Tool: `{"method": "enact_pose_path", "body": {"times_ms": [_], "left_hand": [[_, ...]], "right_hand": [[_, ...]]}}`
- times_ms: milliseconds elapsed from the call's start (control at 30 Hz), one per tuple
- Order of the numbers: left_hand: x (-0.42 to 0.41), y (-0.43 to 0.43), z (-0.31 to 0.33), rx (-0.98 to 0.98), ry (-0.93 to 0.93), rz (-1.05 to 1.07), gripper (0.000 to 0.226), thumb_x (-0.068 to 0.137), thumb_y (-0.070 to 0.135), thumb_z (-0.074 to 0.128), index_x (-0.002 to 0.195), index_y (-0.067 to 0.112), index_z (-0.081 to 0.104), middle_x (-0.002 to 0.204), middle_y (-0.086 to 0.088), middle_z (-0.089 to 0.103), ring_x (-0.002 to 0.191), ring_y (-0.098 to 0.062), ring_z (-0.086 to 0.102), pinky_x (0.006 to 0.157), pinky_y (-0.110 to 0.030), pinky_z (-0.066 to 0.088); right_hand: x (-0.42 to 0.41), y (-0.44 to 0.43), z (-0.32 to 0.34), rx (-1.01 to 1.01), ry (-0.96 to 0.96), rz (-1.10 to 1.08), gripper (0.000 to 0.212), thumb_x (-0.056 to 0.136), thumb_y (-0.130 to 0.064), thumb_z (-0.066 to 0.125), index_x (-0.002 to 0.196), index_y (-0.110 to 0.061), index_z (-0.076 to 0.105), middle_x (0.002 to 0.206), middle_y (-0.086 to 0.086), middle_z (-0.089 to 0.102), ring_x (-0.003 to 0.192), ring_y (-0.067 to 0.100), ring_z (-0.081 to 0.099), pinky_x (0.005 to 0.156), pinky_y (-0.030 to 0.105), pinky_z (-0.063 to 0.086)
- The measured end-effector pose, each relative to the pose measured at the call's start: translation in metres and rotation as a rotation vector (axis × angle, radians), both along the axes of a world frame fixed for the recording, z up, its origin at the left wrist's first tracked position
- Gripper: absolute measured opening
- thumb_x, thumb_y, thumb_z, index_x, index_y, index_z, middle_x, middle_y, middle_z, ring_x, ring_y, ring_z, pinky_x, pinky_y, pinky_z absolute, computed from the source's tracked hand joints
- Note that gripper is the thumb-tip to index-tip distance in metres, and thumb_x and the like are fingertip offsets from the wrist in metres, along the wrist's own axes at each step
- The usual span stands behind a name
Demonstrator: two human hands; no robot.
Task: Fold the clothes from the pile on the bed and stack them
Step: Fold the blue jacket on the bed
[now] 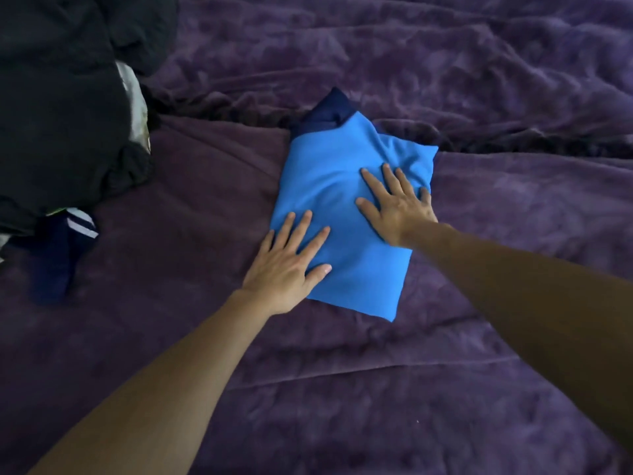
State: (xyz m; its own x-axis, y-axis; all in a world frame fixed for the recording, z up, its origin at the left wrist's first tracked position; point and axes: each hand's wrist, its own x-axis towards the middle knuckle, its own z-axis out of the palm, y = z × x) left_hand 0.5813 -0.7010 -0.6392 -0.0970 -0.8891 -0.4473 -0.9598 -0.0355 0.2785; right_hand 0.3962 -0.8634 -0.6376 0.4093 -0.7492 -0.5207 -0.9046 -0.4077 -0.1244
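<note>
A folded bright blue garment (342,186) with a navy collar part at its far end lies in the middle of the purple bedcover (445,389). My left hand (287,265) lies flat with spread fingers on its near left edge. My right hand (397,204) presses flat on its right half, fingers straight and spread. The pile of unfolded clothes (58,108), mostly black fabric, sits at the upper left of the bed.
A dark navy garment with white stripes (65,248) sticks out from under the pile at the left. A strip of pale shiny fabric (135,101) shows at the pile's right side. The bedcover is wrinkled at the far right.
</note>
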Motion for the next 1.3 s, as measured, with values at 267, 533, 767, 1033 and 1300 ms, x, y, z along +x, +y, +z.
{"method": "enact_pose_path", "body": {"times_ms": [267, 533, 767, 1033, 1300], "left_hand": [[0.011, -0.01, 0.03, -0.344, -0.022, 0.315, 0.055, 0.097, 0.041, 0.046, 0.147, 0.019, 0.037, 0.155, -0.021, 0.023, 0.141, -0.042, 0.024, 0.106, -0.056, 0.032], [-0.018, -0.048, 0.001, -0.203, -0.013, 0.485, 0.07, 0.093, 0.061, 0.029, 0.152, 0.033, 0.003, 0.121, -0.022, 0.046, 0.109, -0.039, 0.045, 0.092, -0.053, 0.036], [-0.048, -0.041, 0.042, -0.265, 0.351, 0.613, 0.06, 0.088, 0.041, 0.06, 0.143, 0.032, 0.037, 0.123, -0.015, 0.047, 0.109, -0.039, 0.054, 0.093, -0.041, 0.041], [-0.183, -0.023, 0.13, -0.309, 0.505, 0.599, 0.046, 0.086, 0.024, 0.068, 0.129, 0.014, 0.055, 0.114, -0.019, 0.055, 0.103, -0.038, 0.058, 0.085, -0.034, 0.043], [-0.367, -0.055, 0.205, -0.393, 0.585, 0.458, 0.046, 0.087, 0.026, 0.067, 0.13, 0.016, 0.055, 0.116, -0.017, 0.053, 0.105, -0.034, 0.056, 0.084, -0.031, 0.041]], "right_hand": [[-0.045, 0.035, 0.035, -0.25, -0.239, -0.308, 0.069, 0.093, -0.06, 0.039, 0.152, -0.032, 0.015, 0.162, 0.007, 0.004, 0.148, 0.031, 0.007, 0.11, 0.056, 0.027], [-0.018, 0.073, -0.001, 0.063, -0.559, -0.82, 0.092, 0.071, -0.083, 0.045, 0.145, -0.052, 0.0, 0.154, 0.0, 0.024, 0.127, 0.03, 0.046, 0.094, 0.04, 0.038], [-0.038, 0.08, 0.037, -0.057, -0.711, -0.814, 0.079, 0.078, -0.058, 0.062, 0.142, -0.053, 0.016, 0.129, -0.002, 0.045, 0.095, 0.011, 0.048, 0.079, 0.027, 0.034], [-0.175, 0.103, 0.14, -0.169, -0.688, -0.803, 0.078, 0.079, -0.054, 0.063, 0.142, -0.054, 0.017, 0.131, -0.005, 0.046, 0.114, 0.022, 0.054, 0.086, 0.031, 0.039], [-0.365, 0.102, 0.216, -0.332, -0.773, -0.918, 0.078, 0.079, -0.049, 0.067, 0.145, -0.047, 0.025, 0.137, -0.008, 0.047, 0.122, 0.016, 0.05, 0.096, 0.027, 0.037]]}}
